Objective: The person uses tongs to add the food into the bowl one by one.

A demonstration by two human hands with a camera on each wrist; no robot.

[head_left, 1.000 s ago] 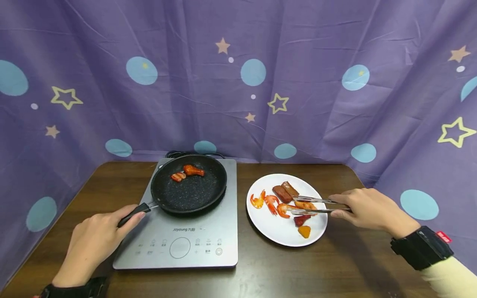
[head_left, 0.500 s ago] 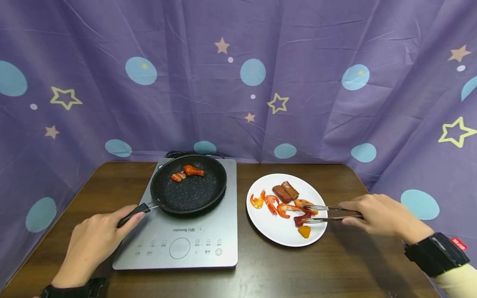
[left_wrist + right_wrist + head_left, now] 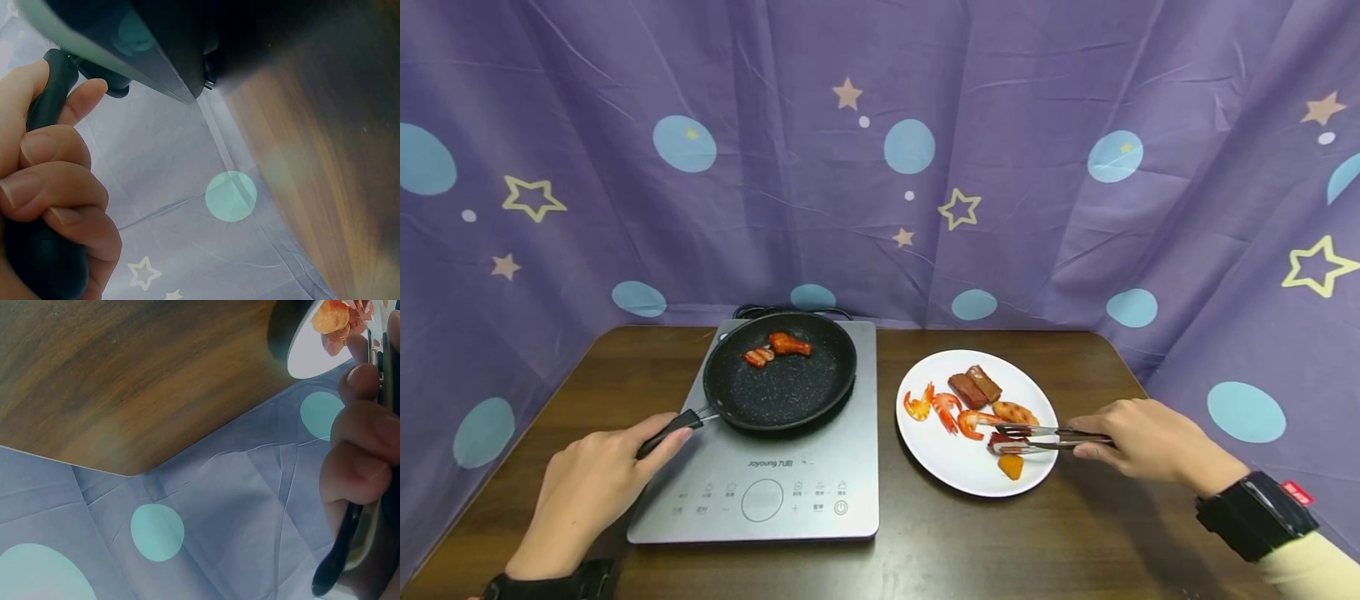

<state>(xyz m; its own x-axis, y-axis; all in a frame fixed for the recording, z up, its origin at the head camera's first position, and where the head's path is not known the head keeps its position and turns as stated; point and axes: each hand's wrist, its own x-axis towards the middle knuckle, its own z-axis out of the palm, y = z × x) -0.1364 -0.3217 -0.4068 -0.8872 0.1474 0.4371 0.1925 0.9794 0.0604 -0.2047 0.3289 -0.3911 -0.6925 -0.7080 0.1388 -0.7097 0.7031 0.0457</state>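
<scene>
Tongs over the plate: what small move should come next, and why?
Probably squeeze the tongs gently and lift: the right hand holds their tips at the dark red piece on the plate, and the pan has bare room.

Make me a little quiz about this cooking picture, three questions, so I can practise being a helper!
1. What does the right hand hold?
A) a spoon
B) tongs
C) a whisk

2. True or false: the left hand grips the handle of the frying pan.

3. How many things lie in the frying pan?

Key:
1. B.
2. True.
3. Two: the drumstick and the striped meat piece.
</scene>
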